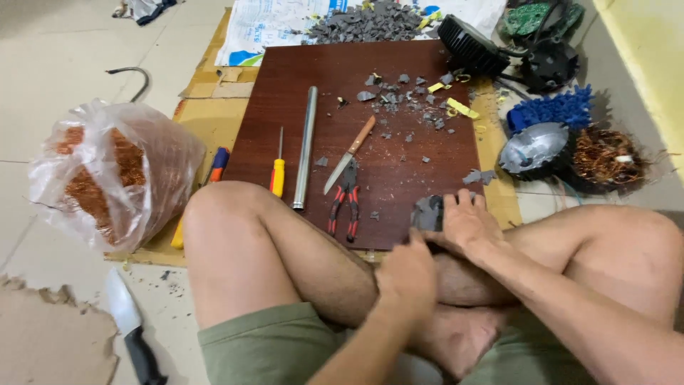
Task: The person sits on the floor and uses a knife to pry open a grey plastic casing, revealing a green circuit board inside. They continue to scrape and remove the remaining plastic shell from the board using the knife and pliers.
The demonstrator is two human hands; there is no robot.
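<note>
At the near edge of the dark red-brown wooden surface, both hands clench a flat grey plastic piece: right hand above, left hand below; pressing it flat should steady it.

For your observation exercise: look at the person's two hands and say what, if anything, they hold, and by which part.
Both hands grip one dark grey block at the board's near edge: the right hand over its right side, the left hand at its lower edge.

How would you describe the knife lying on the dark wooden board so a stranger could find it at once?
Start at the dark wooden board on the floor. Near its middle, right of the long metal tube, lies the knife, slanting, blade tip above the red-handled pliers. Its pale wooden handle distinguishes it from the yellow-handled screwdriver.
</note>
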